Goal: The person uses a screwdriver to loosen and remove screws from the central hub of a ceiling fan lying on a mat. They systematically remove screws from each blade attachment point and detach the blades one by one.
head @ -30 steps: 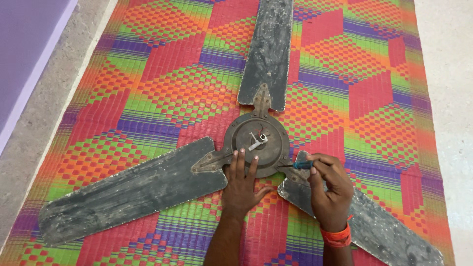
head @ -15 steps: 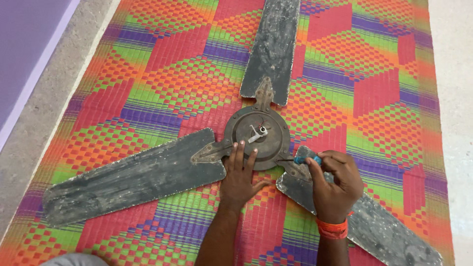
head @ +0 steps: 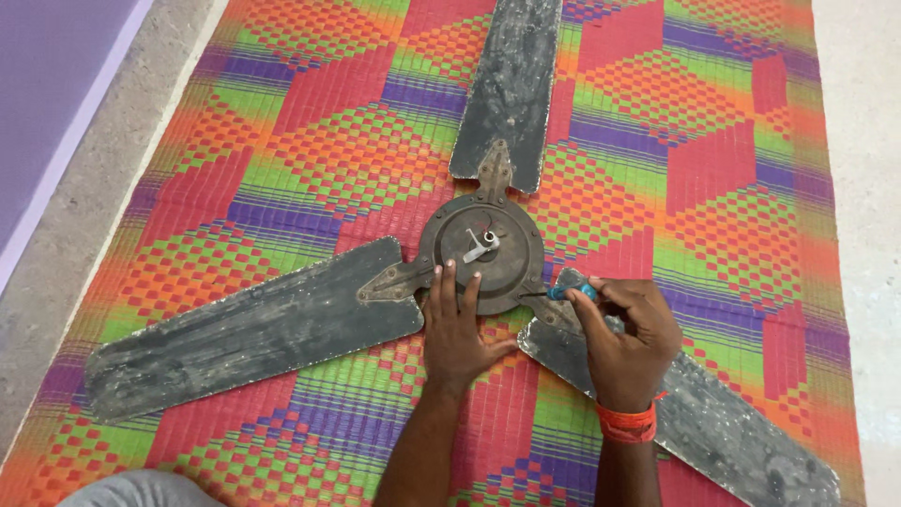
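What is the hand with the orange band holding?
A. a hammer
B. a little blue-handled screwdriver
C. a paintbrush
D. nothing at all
B: the right hand, the one with the orange wristband, pinches a small blue-handled screwdriver whose tip points at the edge of the dirty fan hub, while the left hand lies flat on the hub.

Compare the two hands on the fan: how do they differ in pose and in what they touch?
The left hand lies flat, fingers spread, pressing on the dark round fan hub; the right hand is curled around a blue-handled screwdriver whose tip points at the hub's edge. The right hand sits over the lower-right blade; the left hand sits between blades, its heel over the woven mat. Only the right wrist wears an orange band. Both are bare.
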